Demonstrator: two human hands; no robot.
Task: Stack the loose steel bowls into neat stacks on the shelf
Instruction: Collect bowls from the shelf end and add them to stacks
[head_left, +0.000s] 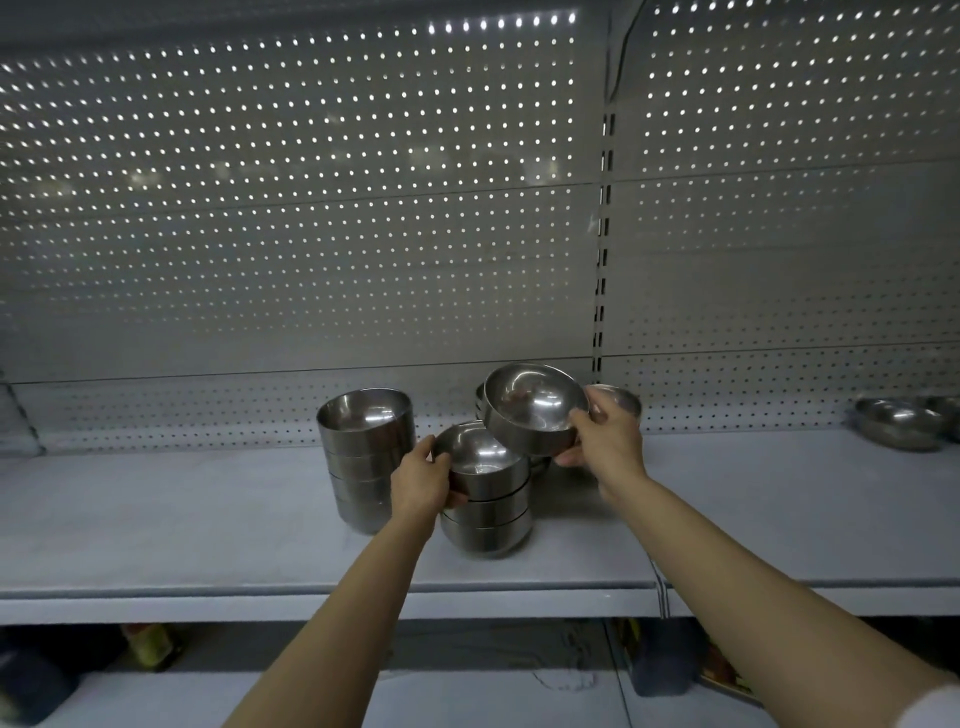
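Note:
A stack of steel bowls (485, 512) stands near the middle of the grey shelf (208, 525). My left hand (422, 480) grips the top bowl of that stack at its left side. My right hand (605, 439) holds a single steel bowl (532, 408) tilted toward me, just above and right of the stack. A taller stack of bowls (366, 457) stands to the left. More loose bowls (621, 397) sit behind my right hand, partly hidden.
A perforated back panel (311, 208) rises behind the shelf, with a slotted upright (602, 234) to the right. Shallow steel bowls (901, 423) lie at the far right. A lower shelf (467, 691) holds dim items.

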